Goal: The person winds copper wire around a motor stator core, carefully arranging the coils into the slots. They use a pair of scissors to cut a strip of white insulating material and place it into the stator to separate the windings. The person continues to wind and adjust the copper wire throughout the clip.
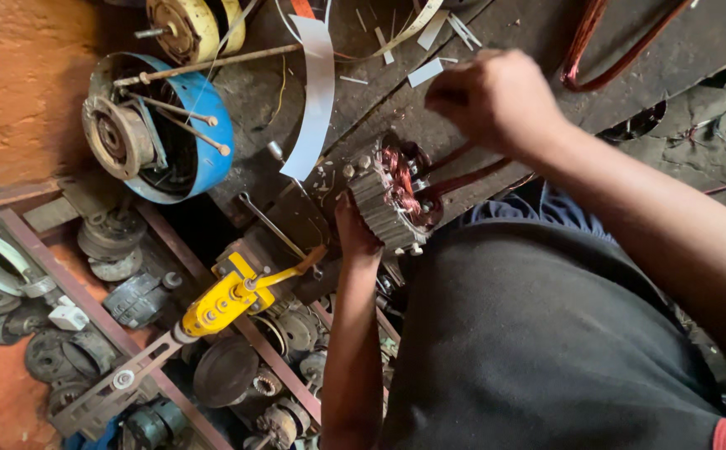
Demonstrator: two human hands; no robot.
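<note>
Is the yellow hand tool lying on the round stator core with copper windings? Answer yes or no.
No, the yellow hand tool lies apart, lower left of the round stator core with copper windings.

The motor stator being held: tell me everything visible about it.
The motor stator is a ring of grey stacked metal laminations with reddish copper windings inside. It sits tilted on the dark workbench. The left hand steadies its lower edge; the right hand hovers above it, closed. Copper wire loops trail off to its right.

Orange plaster wall point(21, 83), dark scuffed workbench point(538, 42), cluttered wooden shelf rails point(63, 275)
</note>
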